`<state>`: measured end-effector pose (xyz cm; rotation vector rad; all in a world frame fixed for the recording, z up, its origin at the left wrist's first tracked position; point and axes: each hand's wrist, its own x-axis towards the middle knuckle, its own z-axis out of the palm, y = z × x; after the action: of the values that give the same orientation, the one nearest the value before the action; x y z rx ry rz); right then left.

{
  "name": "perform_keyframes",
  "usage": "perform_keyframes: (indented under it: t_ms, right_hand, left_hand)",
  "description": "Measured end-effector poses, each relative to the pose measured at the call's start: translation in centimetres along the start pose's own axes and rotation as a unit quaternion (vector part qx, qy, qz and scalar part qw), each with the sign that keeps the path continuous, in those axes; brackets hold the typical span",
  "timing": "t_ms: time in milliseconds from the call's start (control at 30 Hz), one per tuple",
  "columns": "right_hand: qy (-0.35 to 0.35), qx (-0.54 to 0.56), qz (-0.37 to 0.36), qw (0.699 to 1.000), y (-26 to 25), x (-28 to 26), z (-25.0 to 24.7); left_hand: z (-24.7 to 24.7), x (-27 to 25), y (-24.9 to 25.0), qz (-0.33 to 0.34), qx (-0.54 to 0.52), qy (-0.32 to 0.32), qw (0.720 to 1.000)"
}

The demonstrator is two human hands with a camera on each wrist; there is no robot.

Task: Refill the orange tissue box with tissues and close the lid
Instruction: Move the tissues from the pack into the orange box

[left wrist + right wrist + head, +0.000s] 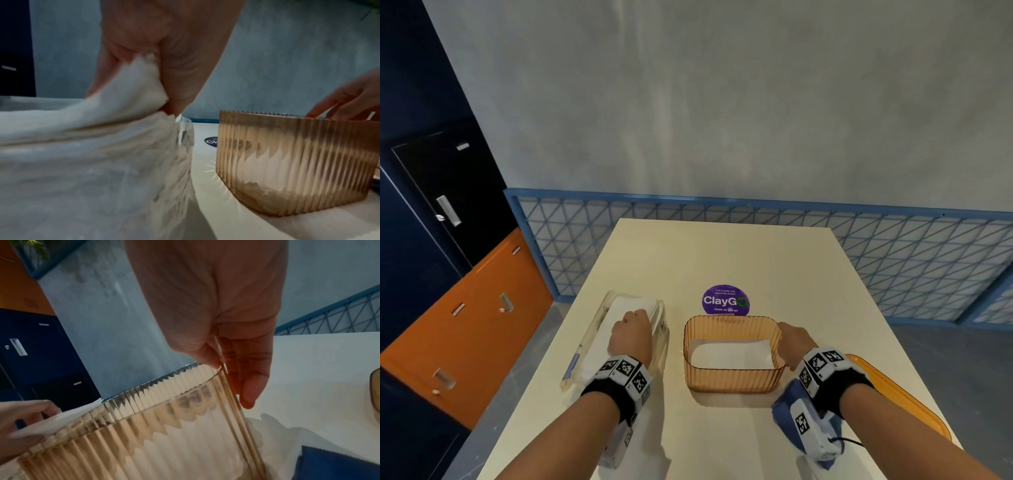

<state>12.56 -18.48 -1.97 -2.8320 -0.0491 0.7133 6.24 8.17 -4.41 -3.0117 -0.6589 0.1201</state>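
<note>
Two hands at work on the cream table (722, 260). Orange tissue box (734, 377) sits open at centre, some white tissues low inside; its lid (904, 394) lies at the right edge. Left of the box, the plastic tissue pack (599, 342). Left hand (631, 337) pinches tissues (131, 84) at the pack's top. Right hand (792, 342) grips the box's right wall, thumb inside.
</note>
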Motion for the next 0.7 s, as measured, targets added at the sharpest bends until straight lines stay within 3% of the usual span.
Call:
perform_keyframes:
  t_ms: [100, 200, 300, 333, 400, 467, 533, 633, 700]
  right_hand:
    - [0.005, -0.023, -0.008, 1.000, 0.1, 0.1, -0.2]
    - [0.080, 0.005, -0.044, 0.996, -0.4, -0.5, -1.5]
    - [0.149, 0.120, -0.129, 0.973, -2.6, -1.8, -3.7]
    - [0.127, 0.172, -0.152, 0.965, -3.6, -2.3, -4.3]
    - [0.018, 0.297, -0.179, 0.938, -5.7, -3.4, -5.3]
    - [-0.106, 0.419, -0.180, 0.884, -7.6, -4.4, -6.1]
    - [-0.185, 0.495, -0.169, 0.832, -8.9, -5.2, -6.9]
    - [-0.222, 0.555, -0.144, 0.789, -9.4, -5.4, -7.9]
    - [-0.192, 0.542, -0.127, 0.808, -9.2, -5.4, -8.4]
  left_hand:
    - [-0.5, 0.1, -0.3, 0.025, 0.012, 0.019, 0.999]
    - [-3.5, -0.2, -1.0, -0.010, -0.090, 0.016, 0.996]
    - [-7.1, -1.1, -1.6, -0.017, -0.184, 0.114, 0.976]
    - [-8.0, -1.5, -1.5, -0.004, -0.201, 0.149, 0.968]
    - [-9.5, -2.7, -1.0, 0.034, -0.231, 0.210, 0.949]
    - [-10.2, -3.9, -0.2, 0.072, -0.254, 0.239, 0.935]
    - [-9.7, -5.0, 0.9, 0.120, -0.255, 0.243, 0.928]
    - [-7.8, -6.0, 2.0, 0.230, -0.233, 0.239, 0.914]
    - [-6.1, -6.1, 2.4, 0.286, -0.227, 0.249, 0.897]
